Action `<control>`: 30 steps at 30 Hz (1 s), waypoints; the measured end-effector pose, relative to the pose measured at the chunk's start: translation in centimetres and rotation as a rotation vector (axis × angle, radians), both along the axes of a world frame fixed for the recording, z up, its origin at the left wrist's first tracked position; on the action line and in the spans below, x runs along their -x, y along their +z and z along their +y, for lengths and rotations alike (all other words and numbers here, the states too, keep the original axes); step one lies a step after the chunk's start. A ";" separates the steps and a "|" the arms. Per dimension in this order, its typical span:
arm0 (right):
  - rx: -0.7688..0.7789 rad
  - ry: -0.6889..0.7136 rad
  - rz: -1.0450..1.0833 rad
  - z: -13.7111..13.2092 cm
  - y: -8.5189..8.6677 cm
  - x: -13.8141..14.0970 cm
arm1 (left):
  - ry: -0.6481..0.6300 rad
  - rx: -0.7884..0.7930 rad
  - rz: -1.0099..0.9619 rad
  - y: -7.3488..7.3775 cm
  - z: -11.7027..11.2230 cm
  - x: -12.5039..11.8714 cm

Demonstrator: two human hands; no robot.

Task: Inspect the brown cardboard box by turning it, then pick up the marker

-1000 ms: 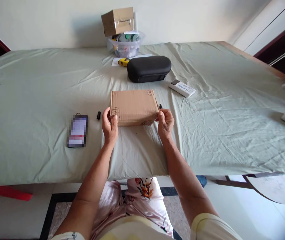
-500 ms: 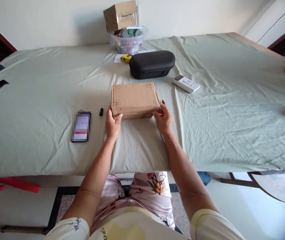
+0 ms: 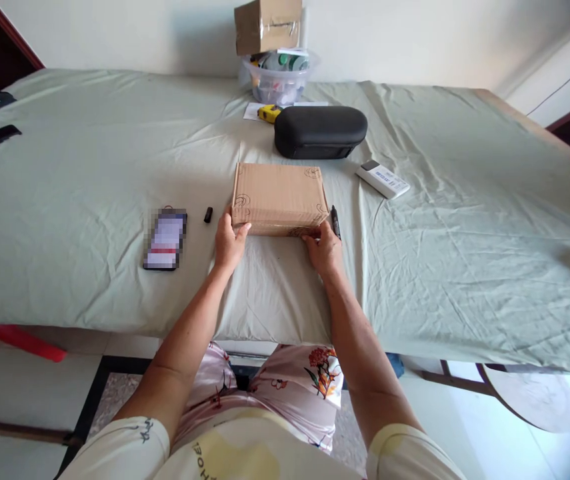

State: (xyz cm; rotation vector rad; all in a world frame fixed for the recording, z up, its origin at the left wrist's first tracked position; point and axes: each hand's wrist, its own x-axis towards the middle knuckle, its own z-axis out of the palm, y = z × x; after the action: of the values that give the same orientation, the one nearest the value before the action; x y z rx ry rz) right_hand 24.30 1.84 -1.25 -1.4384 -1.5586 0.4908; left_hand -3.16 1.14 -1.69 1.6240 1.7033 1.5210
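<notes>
A brown cardboard box with dark swirl drawings at its corners sits closed on the green cloth, its long side towards me. My left hand grips its near left corner, the thumb on the front face and the fingers along the side. At the near right corner, my right hand holds the box in the same way, some fingertips hidden behind the cardboard. Close beside that hand lies a black marker. A small black cap is on the cloth left of the box.
A phone with a blurred screen lies at left. Beyond the box are a black zip case, a yellow tool and a white device. A plastic basket at the wall bears another carton.
The view has shifted and tilted slightly. The box now looks set down flatter, and more of the marker shows beside my right hand. Both hands stay on the box.
</notes>
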 end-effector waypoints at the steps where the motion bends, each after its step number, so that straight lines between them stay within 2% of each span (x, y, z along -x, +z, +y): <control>1: -0.005 -0.019 -0.032 -0.1 -0.2 0.1 | 0.007 0.017 0.005 0.1 0.0 -0.1; 5: -0.020 -0.082 -0.102 -0.4 -0.1 0.6 | 0.034 0.078 0.056 0.5 -0.4 -0.7; 10: 0.055 -0.117 -0.131 -0.5 0.8 0.7 | 0.034 0.075 0.072 1.3 -1.0 -1.4; 14: -0.054 -0.077 -0.007 -0.5 1.3 0.8 | 0.063 -0.007 0.044 1.8 -1.2 -1.6; 19: -0.163 -0.109 -0.010 -1.5 1.2 2.9 | 0.142 -0.004 0.047 1.9 -1.9 -2.9; 24: -0.098 -0.259 -0.121 -2.5 1.1 5.5 | 0.160 0.017 0.082 2.0 -2.8 -5.1; 27: -0.071 -0.267 -0.131 -2.6 1.3 6.0 | 0.182 0.024 0.088 2.1 -2.9 -5.6; 30: -0.121 -0.237 -0.112 -2.5 1.3 5.9 | 0.187 0.026 0.064 2.0 -2.7 -5.3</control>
State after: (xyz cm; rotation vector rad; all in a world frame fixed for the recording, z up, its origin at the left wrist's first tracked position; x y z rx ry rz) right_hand 18.43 -0.70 0.06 -1.5527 -1.4543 0.1751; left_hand 2.18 -1.55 0.31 1.5524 1.9492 1.5374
